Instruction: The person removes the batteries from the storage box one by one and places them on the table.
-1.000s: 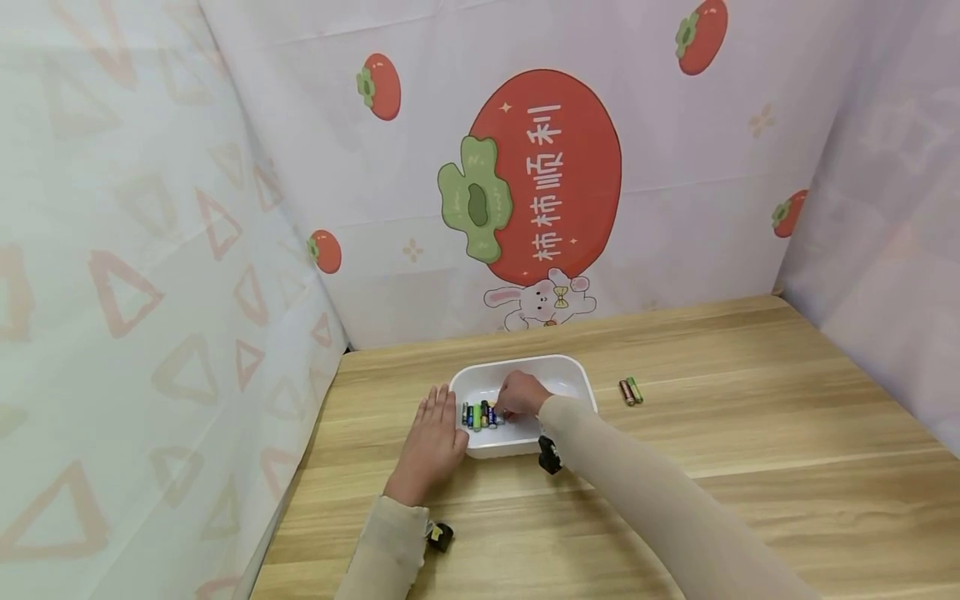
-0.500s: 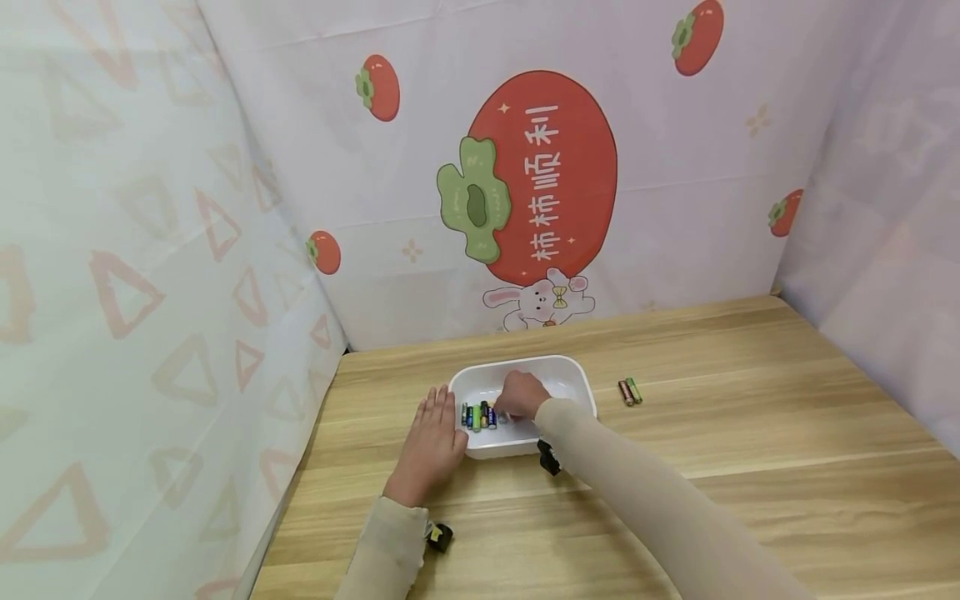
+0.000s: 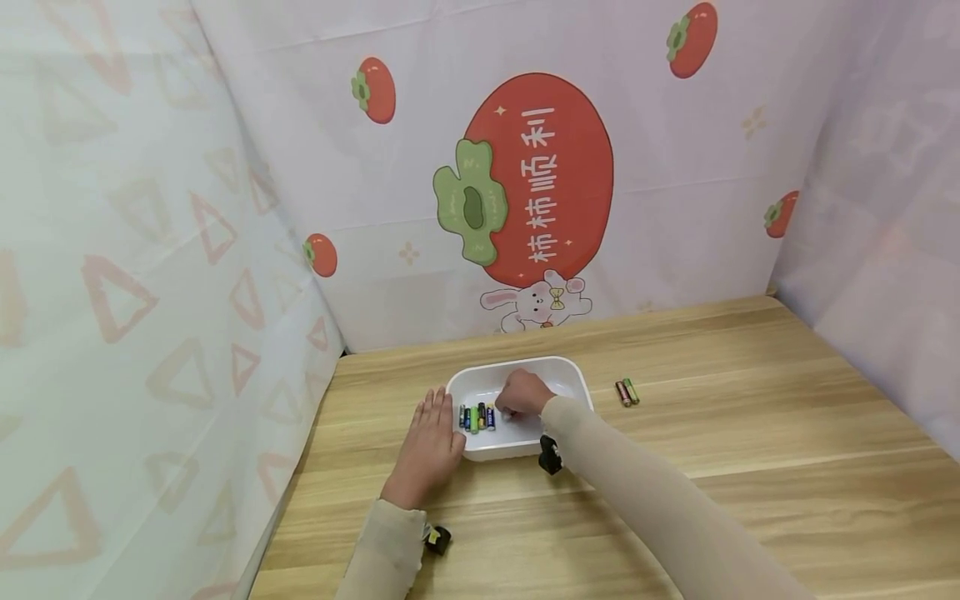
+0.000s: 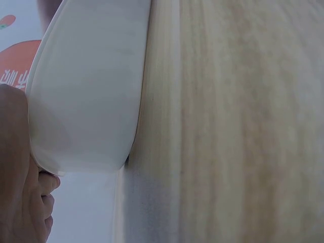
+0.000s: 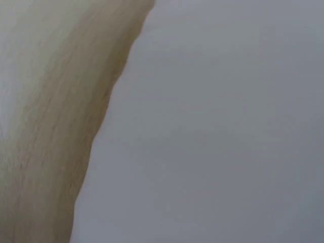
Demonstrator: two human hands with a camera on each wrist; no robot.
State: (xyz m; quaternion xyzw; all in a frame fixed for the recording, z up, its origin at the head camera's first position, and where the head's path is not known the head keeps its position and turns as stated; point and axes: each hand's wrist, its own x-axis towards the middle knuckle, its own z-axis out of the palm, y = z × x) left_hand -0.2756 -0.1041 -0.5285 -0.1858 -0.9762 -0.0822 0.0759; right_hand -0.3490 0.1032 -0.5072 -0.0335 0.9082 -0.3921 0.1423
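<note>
In the head view a white plastic tray [image 3: 517, 451] holds a row of several batteries [image 3: 475, 419] at its left end, side by side, in green, blue, black and silver. My left hand [image 3: 429, 446] lies with straight fingers along the tray's left rim; the left wrist view shows its fingers [image 4: 17, 167] at the outer wall. My right hand [image 3: 522, 393] reaches into the tray, fingers curled down just right of the row. Between the fingertips it pinches a silvery battery [image 3: 506, 415], mostly hidden by the hand. A pale surface fills most of the right wrist view.
Two more batteries [image 3: 627, 392], one dark reddish and one green, lie on the wooden table [image 3: 750, 417] right of the tray. A printed cloth backdrop [image 3: 660, 250] stands behind, with cloth walls at both sides.
My right hand has shifted slightly right relative to the row, leaving a small gap beside the blue battery. The left hand keeps its place on the rim.
</note>
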